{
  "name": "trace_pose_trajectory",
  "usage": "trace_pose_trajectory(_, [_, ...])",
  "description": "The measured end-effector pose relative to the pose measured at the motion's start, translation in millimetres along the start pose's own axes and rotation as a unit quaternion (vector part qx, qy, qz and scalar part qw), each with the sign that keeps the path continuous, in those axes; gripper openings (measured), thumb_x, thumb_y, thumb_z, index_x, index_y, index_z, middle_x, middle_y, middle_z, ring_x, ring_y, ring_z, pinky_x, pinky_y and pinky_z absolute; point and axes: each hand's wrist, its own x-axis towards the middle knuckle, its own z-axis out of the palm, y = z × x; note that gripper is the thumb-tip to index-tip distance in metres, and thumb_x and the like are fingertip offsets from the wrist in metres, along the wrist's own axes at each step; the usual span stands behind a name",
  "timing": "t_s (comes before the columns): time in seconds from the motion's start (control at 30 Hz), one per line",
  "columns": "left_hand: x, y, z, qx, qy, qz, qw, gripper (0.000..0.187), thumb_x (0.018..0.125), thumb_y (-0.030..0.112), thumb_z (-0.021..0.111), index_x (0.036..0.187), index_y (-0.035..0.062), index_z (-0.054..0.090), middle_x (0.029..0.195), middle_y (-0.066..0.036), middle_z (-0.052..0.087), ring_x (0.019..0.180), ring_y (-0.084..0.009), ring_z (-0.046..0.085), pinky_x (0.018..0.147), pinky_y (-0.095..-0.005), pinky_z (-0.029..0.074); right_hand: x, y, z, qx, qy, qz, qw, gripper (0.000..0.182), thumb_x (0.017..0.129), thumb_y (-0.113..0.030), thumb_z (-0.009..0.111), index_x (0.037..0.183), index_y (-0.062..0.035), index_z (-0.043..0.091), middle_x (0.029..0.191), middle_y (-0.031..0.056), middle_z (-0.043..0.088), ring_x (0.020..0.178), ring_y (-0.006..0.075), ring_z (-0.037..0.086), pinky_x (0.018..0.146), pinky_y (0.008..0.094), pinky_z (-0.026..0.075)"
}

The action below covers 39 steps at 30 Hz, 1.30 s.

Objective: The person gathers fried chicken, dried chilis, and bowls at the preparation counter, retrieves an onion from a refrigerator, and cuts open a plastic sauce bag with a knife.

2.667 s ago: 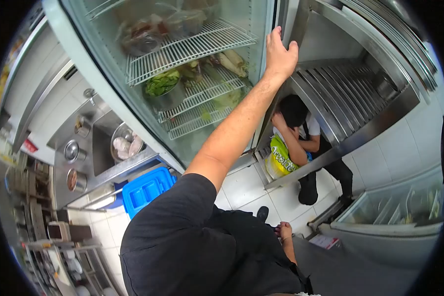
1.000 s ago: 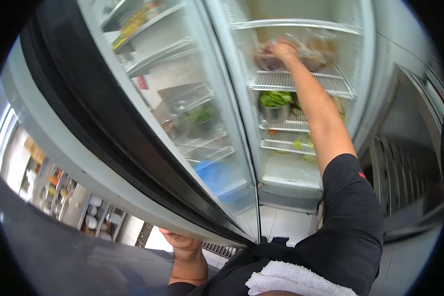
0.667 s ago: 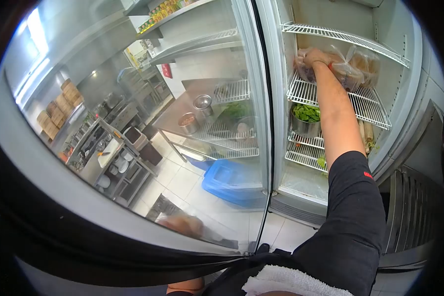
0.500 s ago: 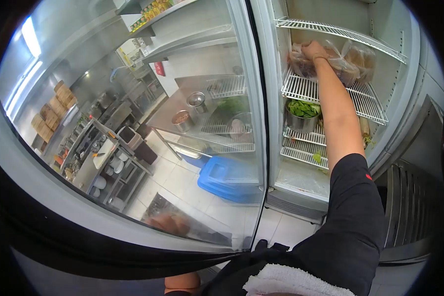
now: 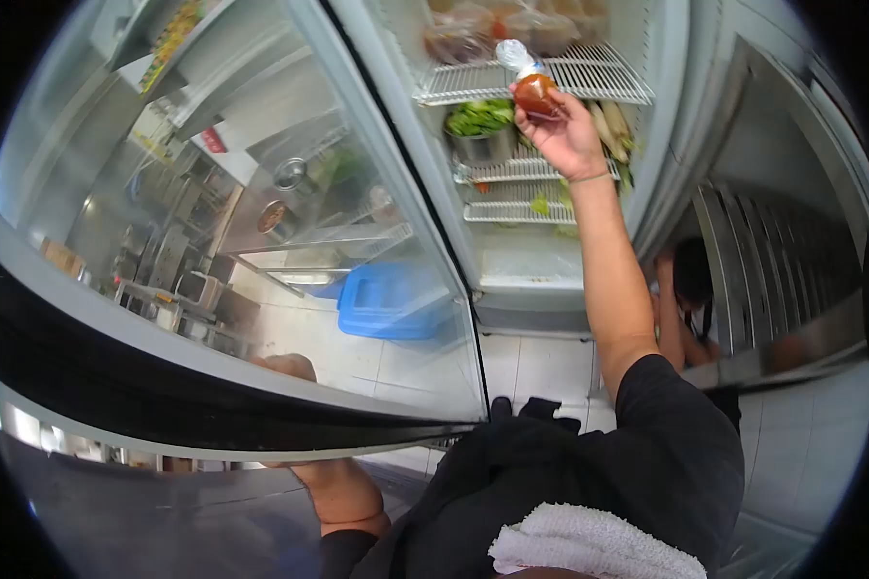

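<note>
My right hand grips a small bottle with red-brown contents and a whitish, foil-like top. It is in front of the open refrigerator, just below a wire shelf. Clear plastic bags of food lie on that shelf. Below, a steel pot holds leafy greens. At lower left, my left hand is at the edge of the glass refrigerator door, and the frame hides most of its fingers. A blurred skin-coloured shape shows in the glass above it.
Pale long vegetables stand right of the pot. Another person is low down at the right, beside a slatted metal panel. Through or in the glass show a blue lidded bin and a metal table. A white towel hangs on me.
My right hand has drawn back from among the bags on the shelf and now holds the bottle. The view has shifted. The other person has come into sight at right.
</note>
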Motion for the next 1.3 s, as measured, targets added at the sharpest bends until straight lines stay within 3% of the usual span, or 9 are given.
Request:
trace_pose_trajectory(0.2, [-1.0,-19.8,-46.1,-0.532,0.077,-0.296,0.790,0.063,0.099,0.025,0.059,0.147,0.0068,0.024,0.148,-0.013,0.031,0.117,-0.0233,0.051,0.105,-0.0324,0.038,-153.2,16.8,-30.2,0.015,0.099,0.017,0.995,0.047,0.101,-0.026,0.051,0.131,0.0095,0.050,0.128,0.0251,0.059,0.110,0.0340,0.063,0.094,0.0434,0.056])
trace_pose_trajectory(0.27, [5.0,-32.8,-69.3,-0.729,0.072,-0.343,0.588,0.062,0.101,0.028,0.056,0.149,0.0055,0.025,0.146,-0.012,0.030,0.118,-0.0232,0.051,0.109,-0.0327,0.039,-214.5,31.8,-54.7,0.068,0.166,0.081,0.980,0.035,0.100,-0.025,0.056,0.119,0.0049,0.059,0.118,0.0192,0.065,0.104,0.0291,0.066,0.091,0.0417,0.057])
trace_pose_trajectory(0.4, [44.6,-93.3,-111.6,-0.956,0.056,-0.285,-0.041,0.042,0.104,0.042,0.048,0.116,0.0020,0.056,0.095,-0.006,0.053,0.086,-0.0159,0.057,0.083,-0.0288,0.048,-352.4,86.2,-133.7,0.092,0.372,0.126,0.915,0.018,0.096,-0.019,0.063,0.103,-0.0029,0.061,0.095,0.0083,0.066,0.091,0.0213,0.066,0.083,0.0357,0.058])
trace_pose_trajectory(0.47, [65.0,-111.5,-121.8,-0.959,0.093,-0.218,-0.155,0.037,0.099,0.037,0.058,0.096,0.0010,0.063,0.081,-0.006,0.061,0.072,-0.0168,0.058,0.071,-0.0297,0.049,-427.7,112.2,-175.8,0.008,0.485,0.165,0.859,0.019,0.094,-0.020,0.064,0.105,-0.0056,0.059,0.095,0.0069,0.064,0.089,0.0195,0.064,0.080,0.0377,0.060])
trace_pose_trajectory(0.7, [158.7,-136.6,-192.7,-0.949,0.244,-0.139,-0.141,0.023,0.093,0.020,0.072,0.090,-0.0004,0.064,0.074,-0.004,0.059,0.064,-0.0080,0.049,0.057,-0.0242,0.040,-570.3,158.6,-210.7,-0.197,0.590,0.240,0.746,0.031,0.088,-0.016,0.067,0.114,-0.0082,0.052,0.102,0.0078,0.060,0.087,0.0197,0.062,0.071,0.0428,0.062])
trace_pose_trajectory(0.93, [201.3,-125.8,-241.9,-0.938,0.230,-0.074,-0.248,0.022,0.091,0.016,0.069,0.086,-0.0002,0.055,0.072,-0.019,0.057,0.064,-0.0350,0.059,0.060,-0.0417,0.047,-585.5,175.3,-207.8,-0.305,0.622,0.269,0.669,0.034,0.084,-0.016,0.070,0.113,-0.0067,0.055,0.089,0.0062,0.062,0.074,0.0174,0.065,0.062,0.0376,0.063])
trace_pose_trajectory(0.97, [197.3,-99.6,-261.1,-0.950,0.229,-0.041,-0.208,0.020,0.090,0.019,0.072,0.096,0.0011,0.065,0.081,-0.008,0.065,0.067,-0.0173,0.061,0.062,-0.0296,0.050,-585.7,178.7,-211.9,-0.334,0.615,0.282,0.657,0.033,0.084,-0.017,0.070,0.112,-0.0063,0.056,0.089,0.0065,0.063,0.074,0.0173,0.065,0.061,0.0371,0.063])
trace_pose_trajectory(1.17, [55.6,83.4,-258.3,-0.954,0.040,0.220,-0.201,0.022,0.092,0.020,0.068,0.105,0.0017,0.064,0.097,-0.014,0.067,0.088,-0.0283,0.066,0.077,-0.0360,0.052,-593.1,187.2,-226.4,-0.496,0.582,0.359,0.534,0.030,0.087,-0.024,0.064,0.109,-0.0033,0.062,0.097,0.0137,0.069,0.085,0.0282,0.070,0.066,0.0409,0.062])
trace_pose_trajectory(1.3, [-177.8,288.1,-237.5,-0.922,-0.225,0.305,-0.082,0.034,0.095,0.035,0.062,0.101,0.0021,0.065,0.101,-0.023,0.066,0.096,-0.0419,0.063,0.082,-0.0474,0.050,-606.2,215.8,-251.9,-0.629,0.468,0.465,0.411,0.035,0.089,-0.028,0.060,0.111,-0.0003,0.061,0.107,0.0225,0.069,0.097,0.0374,0.068,0.085,0.0439,0.056])
